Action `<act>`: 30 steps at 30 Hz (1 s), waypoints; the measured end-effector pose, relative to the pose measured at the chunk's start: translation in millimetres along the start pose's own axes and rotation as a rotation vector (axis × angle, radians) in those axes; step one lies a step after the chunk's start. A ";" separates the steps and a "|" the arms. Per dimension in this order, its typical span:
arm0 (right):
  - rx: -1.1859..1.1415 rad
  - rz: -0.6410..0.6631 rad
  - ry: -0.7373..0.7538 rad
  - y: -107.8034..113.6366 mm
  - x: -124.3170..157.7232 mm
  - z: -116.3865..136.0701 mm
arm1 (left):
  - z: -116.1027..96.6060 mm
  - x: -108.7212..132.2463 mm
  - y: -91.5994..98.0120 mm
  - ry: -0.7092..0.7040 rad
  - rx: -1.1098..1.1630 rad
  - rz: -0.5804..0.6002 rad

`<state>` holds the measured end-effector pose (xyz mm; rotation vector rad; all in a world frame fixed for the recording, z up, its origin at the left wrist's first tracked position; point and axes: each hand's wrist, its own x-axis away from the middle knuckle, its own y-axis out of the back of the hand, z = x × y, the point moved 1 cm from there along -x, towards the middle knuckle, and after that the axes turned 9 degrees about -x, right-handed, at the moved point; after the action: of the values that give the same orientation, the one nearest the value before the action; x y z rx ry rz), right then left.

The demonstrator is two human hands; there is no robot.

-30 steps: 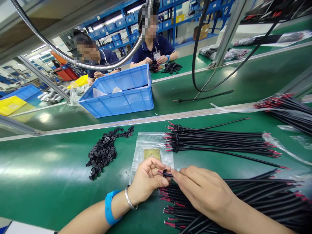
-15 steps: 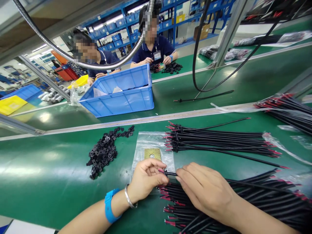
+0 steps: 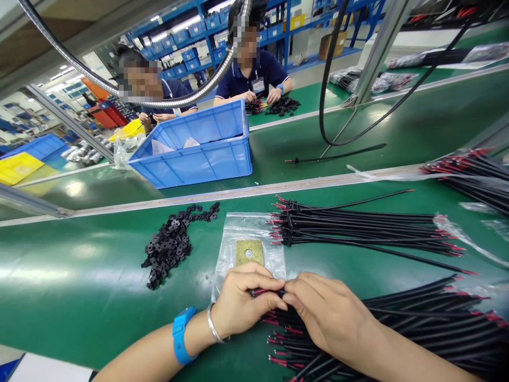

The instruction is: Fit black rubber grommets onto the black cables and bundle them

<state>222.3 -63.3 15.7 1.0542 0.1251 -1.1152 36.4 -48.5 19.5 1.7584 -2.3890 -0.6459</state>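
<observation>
My left hand (image 3: 244, 302) pinches a thin black cable near its end, thumb and forefinger closed. The cable's red wire tip (image 3: 259, 292) shows inside the curl of the fingers. My right hand (image 3: 330, 307) grips the same cable just to the right, its fingertips touching those of the left. Whether a small black part sits on the cable under the fingertips is hidden. Beneath and right of the hands lies a heap of black cables (image 3: 421, 323) with red ends. Behind it is a bundle of cables fitted with small black parts (image 3: 358, 225).
Left of the hands is a pile of small black square pieces (image 3: 169, 246). A yellowish plate with a hole (image 3: 250, 249) rests on a clear plastic bag (image 3: 228, 239). Across a metal rail (image 3: 199, 196) stands a blue bin (image 3: 207, 164). Two co-workers sit beyond; a cable loop hangs overhead.
My left fingers have slid right along the cable to meet my right fingertips, covering the stretch that showed between them. One co-worker's hands have risen behind the blue bin.
</observation>
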 end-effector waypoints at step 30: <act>0.268 0.016 0.146 17.2 -10.6 -18.0 | 10.7 -14.2 29.7 -0.150 -0.447 -0.029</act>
<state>237.8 -42.1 22.7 1.3744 0.0838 -1.0595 11.2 -25.1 23.9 1.5976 -2.0846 -1.2414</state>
